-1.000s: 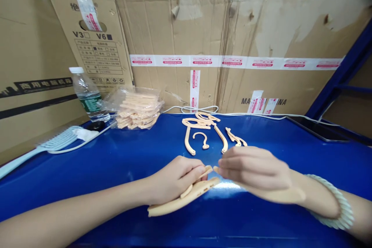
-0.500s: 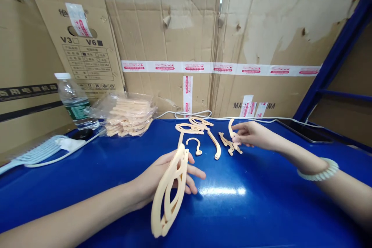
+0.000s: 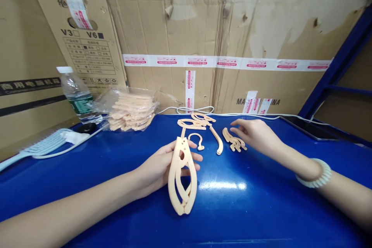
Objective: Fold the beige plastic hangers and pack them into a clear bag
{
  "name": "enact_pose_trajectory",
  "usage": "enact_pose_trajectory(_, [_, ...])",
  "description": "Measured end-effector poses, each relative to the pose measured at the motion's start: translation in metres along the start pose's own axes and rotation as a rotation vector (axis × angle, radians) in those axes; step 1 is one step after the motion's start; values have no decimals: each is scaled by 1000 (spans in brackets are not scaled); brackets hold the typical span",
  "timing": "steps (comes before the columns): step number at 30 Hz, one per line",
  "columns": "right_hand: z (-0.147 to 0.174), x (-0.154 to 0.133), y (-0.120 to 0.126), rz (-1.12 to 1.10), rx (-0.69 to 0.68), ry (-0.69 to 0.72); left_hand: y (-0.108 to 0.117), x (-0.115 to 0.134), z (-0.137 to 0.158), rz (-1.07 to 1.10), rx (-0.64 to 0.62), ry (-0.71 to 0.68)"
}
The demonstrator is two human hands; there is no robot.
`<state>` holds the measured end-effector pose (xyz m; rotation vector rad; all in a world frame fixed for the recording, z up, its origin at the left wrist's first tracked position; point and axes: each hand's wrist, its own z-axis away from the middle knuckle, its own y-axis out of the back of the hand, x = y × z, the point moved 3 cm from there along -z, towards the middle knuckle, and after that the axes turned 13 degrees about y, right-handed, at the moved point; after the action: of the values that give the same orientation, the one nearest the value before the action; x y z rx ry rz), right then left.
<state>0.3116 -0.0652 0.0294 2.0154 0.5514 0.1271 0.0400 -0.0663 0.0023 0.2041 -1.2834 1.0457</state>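
In the head view my left hand (image 3: 158, 170) holds a cream folding hanger (image 3: 172, 186), folded into a leaf shape, with its narrow end pointing toward me. The fingers reach out behind the hanger on its right side. My right hand (image 3: 255, 133) hovers over the table just right of a small pile of short curved hanger pieces (image 3: 235, 140). Nothing shows between its fingers, and the thumb and forefinger are slightly apart. A hanger hook (image 3: 200, 141) and a curved hanger arm (image 3: 216, 139) lie beyond my left hand. Further back rest more folded hanger pieces (image 3: 190, 124).
A clear bag of cream parts (image 3: 130, 112) sits at the back left. Beside it stand a water bottle (image 3: 80, 100) and a light blue hairbrush (image 3: 49, 143). A white cable (image 3: 250, 115) runs along the cardboard wall (image 3: 174, 27). A dark phone or tablet (image 3: 309, 128) lies at the right.
My right hand has let go of a curved piece, which now lies with the pile, and has drawn slightly right. The hanger in my left hand has turned more face-on.
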Motion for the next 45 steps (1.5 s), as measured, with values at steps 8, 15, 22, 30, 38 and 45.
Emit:
enact_pose_trajectory(8, [33,-126,-7,-61,35,997,4,-5,-4,23,14,-48])
enact_pose_trajectory(15, [34,-125,-14,4,102,951,-1,-4,0,119,-69,12])
enact_pose_trajectory(22, [39,-126,-12,120,167,958,-5,-14,6,-413,-41,-111])
enact_pose_trajectory(30, [34,-118,-22,256,35,801,-8,-7,12,-325,67,-180])
enact_pose_trajectory(38, [39,-118,-19,133,-16,819,-6,-11,7,-196,79,-105])
enact_pose_trajectory(45, [39,-119,-13,213,132,917,-2,-12,7,-81,66,-51])
